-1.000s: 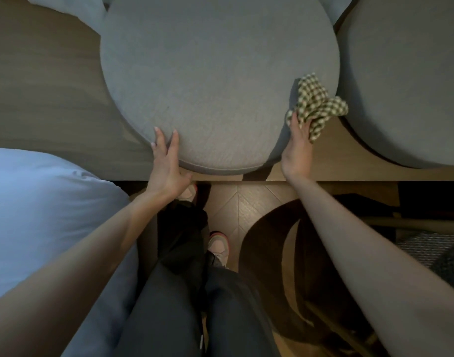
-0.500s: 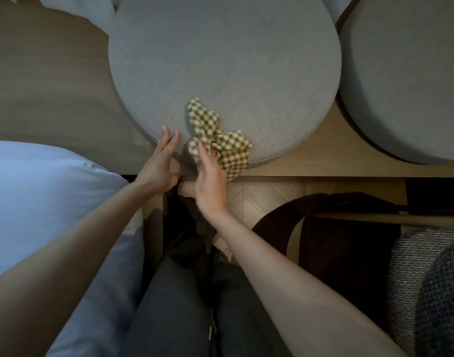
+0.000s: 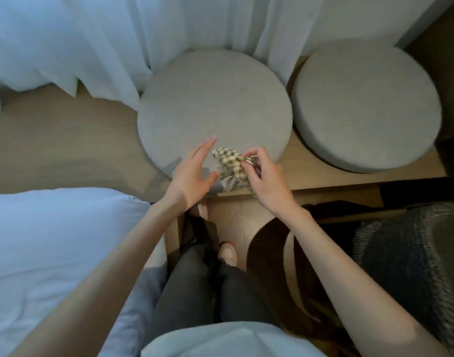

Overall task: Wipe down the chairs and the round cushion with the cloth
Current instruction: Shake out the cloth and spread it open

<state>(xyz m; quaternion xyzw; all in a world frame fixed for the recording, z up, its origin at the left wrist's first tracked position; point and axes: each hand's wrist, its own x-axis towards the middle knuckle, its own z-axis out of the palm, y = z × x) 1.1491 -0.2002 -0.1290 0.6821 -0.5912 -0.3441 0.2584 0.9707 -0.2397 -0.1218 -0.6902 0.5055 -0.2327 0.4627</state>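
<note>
R hand (image 3: 268,184) pinches the checked cloth (image 3: 229,166) at the round cushion (image 3: 215,104) near edge; L hand (image 3: 195,171) is beside it, fingers straight and spread. Prob. mid-task, bunching the cloth. No wipe marks visible, and the chair (image 3: 406,253) at right looks not yet done.

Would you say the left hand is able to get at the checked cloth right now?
Probably yes: the open left hand is right beside the cloth the right hand pinches, nothing between them.

right hand (image 3: 268,180) pinching checked cloth (image 3: 229,167) over round cushion (image 3: 213,106), left hand (image 3: 193,173) spread
</note>
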